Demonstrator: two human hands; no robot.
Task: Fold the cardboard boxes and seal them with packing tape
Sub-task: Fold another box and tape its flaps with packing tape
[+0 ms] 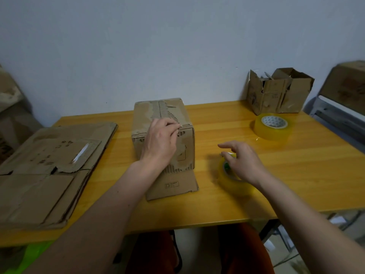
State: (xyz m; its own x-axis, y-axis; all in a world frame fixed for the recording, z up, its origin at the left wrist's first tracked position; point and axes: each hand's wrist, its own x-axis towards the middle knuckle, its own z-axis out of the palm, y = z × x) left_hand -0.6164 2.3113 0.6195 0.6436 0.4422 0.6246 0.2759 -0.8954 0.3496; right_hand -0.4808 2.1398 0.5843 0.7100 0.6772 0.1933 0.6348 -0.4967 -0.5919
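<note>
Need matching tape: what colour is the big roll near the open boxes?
Translucent yellow tape roll, white core; head view.

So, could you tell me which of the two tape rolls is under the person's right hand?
The near roll, at the table's front beside the folded box; the right hand is on it. The other roll lies untouched farther back.

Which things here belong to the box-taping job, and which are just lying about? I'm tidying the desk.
In use:
- box, left hand on it
- tape roll under the right hand
- flat cardboard stack, waiting to be folded

Lying about:
- second tape roll
- torn open boxes by the wall
</note>
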